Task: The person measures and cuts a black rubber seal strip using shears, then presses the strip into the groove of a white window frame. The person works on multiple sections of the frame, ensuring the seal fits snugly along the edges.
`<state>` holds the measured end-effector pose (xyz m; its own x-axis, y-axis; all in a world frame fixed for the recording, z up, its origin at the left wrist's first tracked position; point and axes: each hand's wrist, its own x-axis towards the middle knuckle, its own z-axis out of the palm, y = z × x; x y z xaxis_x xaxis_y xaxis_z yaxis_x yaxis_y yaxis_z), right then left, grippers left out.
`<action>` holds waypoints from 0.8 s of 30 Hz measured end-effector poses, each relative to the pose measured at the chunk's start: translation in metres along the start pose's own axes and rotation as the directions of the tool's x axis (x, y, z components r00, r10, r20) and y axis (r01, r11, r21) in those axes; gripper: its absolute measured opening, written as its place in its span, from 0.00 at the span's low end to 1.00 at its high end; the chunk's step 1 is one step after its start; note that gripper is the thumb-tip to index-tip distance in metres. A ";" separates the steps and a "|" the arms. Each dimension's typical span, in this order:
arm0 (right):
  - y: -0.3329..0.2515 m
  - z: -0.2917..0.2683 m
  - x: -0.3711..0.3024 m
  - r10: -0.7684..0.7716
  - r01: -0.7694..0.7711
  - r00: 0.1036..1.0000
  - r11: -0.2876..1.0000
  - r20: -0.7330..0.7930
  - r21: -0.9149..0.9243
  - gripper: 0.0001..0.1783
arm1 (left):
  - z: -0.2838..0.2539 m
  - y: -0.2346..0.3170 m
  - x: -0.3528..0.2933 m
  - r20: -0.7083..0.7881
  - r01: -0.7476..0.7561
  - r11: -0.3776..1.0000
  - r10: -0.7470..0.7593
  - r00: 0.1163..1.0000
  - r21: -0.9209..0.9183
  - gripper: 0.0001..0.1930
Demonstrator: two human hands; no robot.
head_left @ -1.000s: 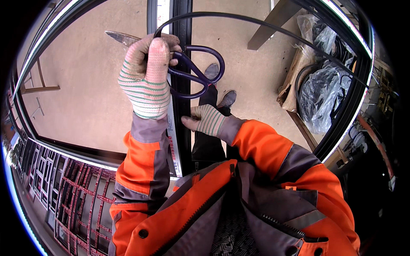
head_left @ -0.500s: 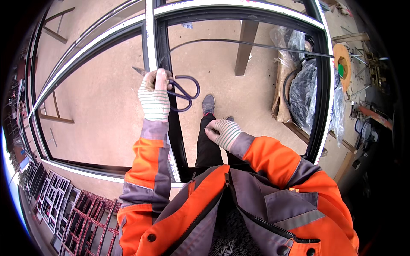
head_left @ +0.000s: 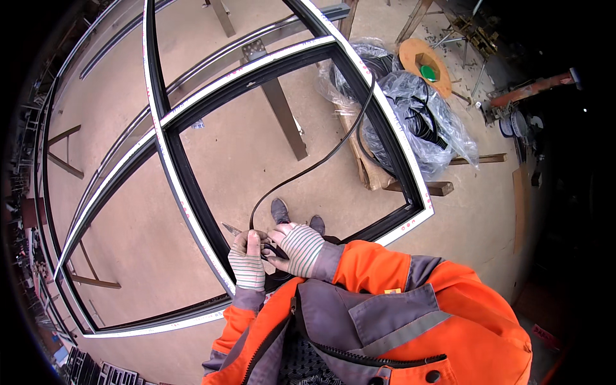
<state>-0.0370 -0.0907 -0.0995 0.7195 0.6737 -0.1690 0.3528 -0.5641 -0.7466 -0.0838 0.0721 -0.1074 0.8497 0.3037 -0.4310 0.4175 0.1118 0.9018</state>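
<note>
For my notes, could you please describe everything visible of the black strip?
The black strip is thin and bendy-looking, perhaps rubber. It leads from the left hand, whose grip hides the lower part, then curves in a loose S across the opening of the frame to its right side, where contact is unclear.

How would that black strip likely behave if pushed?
The black strip would probably flex, since it curves from the left hand to the frame. Its smooth bend, without visible kinks, suggests some springiness. It is likely light, looking thin beside the frame.
</note>
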 end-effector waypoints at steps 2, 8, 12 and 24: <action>-0.015 -0.006 -0.015 -0.101 0.101 0.978 0.995 -0.183 -0.008 0.26 | 0.003 0.013 -0.011 0.004 -0.055 0.998 0.055 0.998 0.028 0.16; -0.034 -0.025 -0.050 -0.247 0.175 0.926 0.951 -0.286 -0.256 0.24 | 0.022 0.026 -0.038 -0.033 -0.064 0.987 0.060 0.998 -0.149 0.17; -0.040 -0.025 -0.078 -0.390 0.227 0.851 0.877 -0.352 -0.424 0.22 | 0.034 0.027 -0.048 0.012 -0.006 0.971 0.009 1.000 -0.238 0.15; -0.095 0.001 -0.109 0.063 -0.101 0.970 0.983 -0.236 -0.151 0.24 | 0.019 0.020 -0.104 0.073 -0.024 0.977 0.040 0.997 -0.211 0.16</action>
<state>-0.1499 -0.1097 -0.0110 0.8612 0.5049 -0.0590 0.3650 -0.6949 -0.6196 -0.1577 0.0243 -0.0454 0.8868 0.2384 -0.3960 0.3198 0.3021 0.8980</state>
